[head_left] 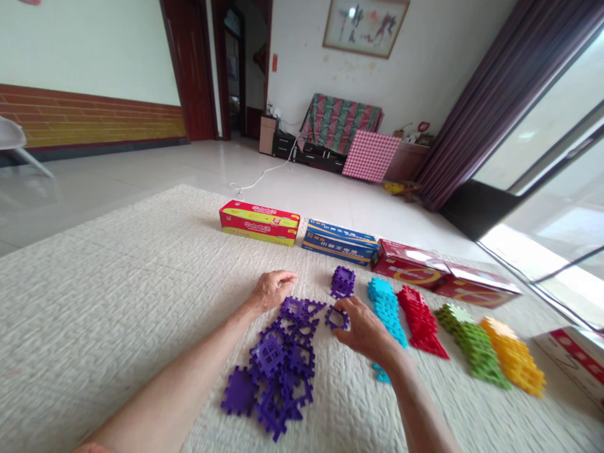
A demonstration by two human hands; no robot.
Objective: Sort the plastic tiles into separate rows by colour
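Observation:
My right hand (365,328) pinches a small purple interlocking tile (336,318) just above the cream rug. My left hand (272,289) rests curled on the rug at the top of a loose pile of purple tiles (278,365); whether it holds anything is hidden. A purple cube built from tiles (343,281) stands just beyond both hands. To the right lie rows of cyan tiles (387,308), red tiles (419,322), green tiles (469,343) and orange tiles (514,358).
Along the rug's (117,302) far edge lie a red-and-yellow box (259,222), a blue box (340,241) and two red boxes (446,274). Another box edge (578,358) shows at right. Tiled floor, a cord, a covered cabinet and a curtain lie beyond.

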